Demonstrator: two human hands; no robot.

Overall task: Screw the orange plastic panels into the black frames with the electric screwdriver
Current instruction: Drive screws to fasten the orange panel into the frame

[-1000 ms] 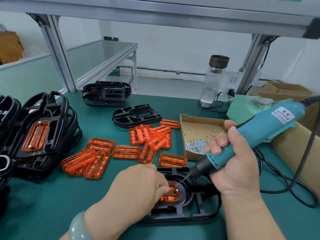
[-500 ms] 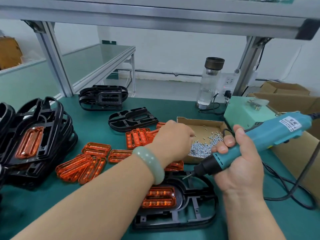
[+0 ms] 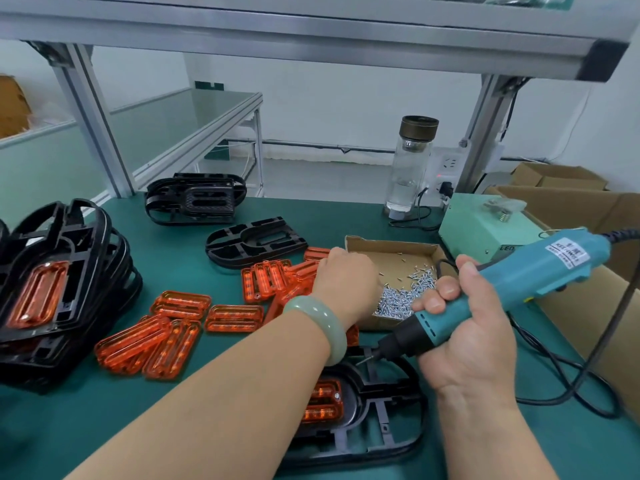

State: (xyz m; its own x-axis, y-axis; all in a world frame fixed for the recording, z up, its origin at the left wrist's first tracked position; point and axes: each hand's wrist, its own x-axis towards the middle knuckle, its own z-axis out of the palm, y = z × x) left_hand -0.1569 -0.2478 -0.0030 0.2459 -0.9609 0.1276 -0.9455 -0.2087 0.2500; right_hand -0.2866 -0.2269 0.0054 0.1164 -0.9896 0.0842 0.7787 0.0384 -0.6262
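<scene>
So, finished frames [image 3: 74, 237] stack at nine o'clock, loose orange panels [image 3: 180, 304] wait, and my left hand [image 3: 346, 282] reaches into the screw box [image 3: 391, 242], fingers hidden, while my right hand [image 3: 467, 341] grips the electric screwdriver [image 3: 540, 271] above the panel [image 3: 323, 403] seated in the black frame [image 3: 388, 389] at six o'clock.

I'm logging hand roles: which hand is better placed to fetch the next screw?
Left. The left hand reaches into the cardboard box, at the screws; the right hand grips the electric screwdriver above the black frame.
</scene>
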